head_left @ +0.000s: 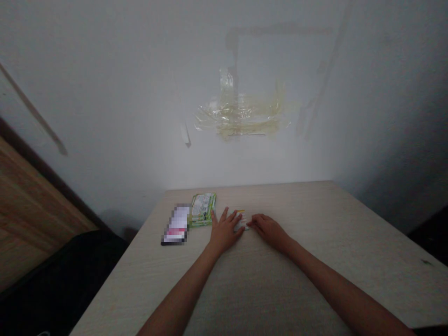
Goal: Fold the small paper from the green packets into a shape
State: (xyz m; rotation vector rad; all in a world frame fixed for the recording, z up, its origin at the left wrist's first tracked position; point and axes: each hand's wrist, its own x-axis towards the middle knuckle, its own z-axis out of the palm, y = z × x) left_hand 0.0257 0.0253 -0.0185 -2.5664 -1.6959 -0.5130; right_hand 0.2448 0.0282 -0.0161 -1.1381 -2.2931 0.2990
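A small white packet (242, 220) with a yellow edge lies flat on the pale wooden table (315, 219). My left hand (224, 230) rests on the table with its fingers spread flat, the fingertips touching the packet's left side. My right hand (268, 228) lies to the packet's right, its fingers drawn together and pressed on the packet's edge. A stack of green and white packets (202, 208) sits just left of my left hand. A phone (176, 225) lies further left, beside that stack.
The table stands against a white wall (140, 116) bearing old yellowed tape (241, 114). A dark object (52, 280) lies on the floor at the lower left, beside a wooden surface (24, 205).
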